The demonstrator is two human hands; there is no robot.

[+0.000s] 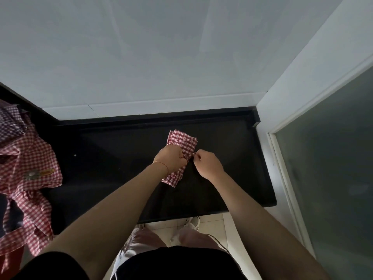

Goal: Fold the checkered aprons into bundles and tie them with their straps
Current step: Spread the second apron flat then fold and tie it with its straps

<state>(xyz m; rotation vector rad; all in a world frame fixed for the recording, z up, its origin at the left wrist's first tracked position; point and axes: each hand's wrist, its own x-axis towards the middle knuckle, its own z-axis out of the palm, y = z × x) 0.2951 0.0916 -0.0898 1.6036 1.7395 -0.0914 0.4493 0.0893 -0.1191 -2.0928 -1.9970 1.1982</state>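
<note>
Mid-frame on the black counter (121, 150), my left hand (171, 158) pins the folded apron bundle (182, 143) and grips one strap; my right hand (207, 163) pinches the other strap end (192, 155) (short). Uneven pulling could slip the knot.

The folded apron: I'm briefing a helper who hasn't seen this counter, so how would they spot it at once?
Find the black counter below the white wall. Near its right end lies the folded apron, a small red-and-white checkered bundle, with the left hand on it and the right hand pinching its strap. The other checkered aprons lie loose and crumpled at the far left; only this one is compact.
</note>
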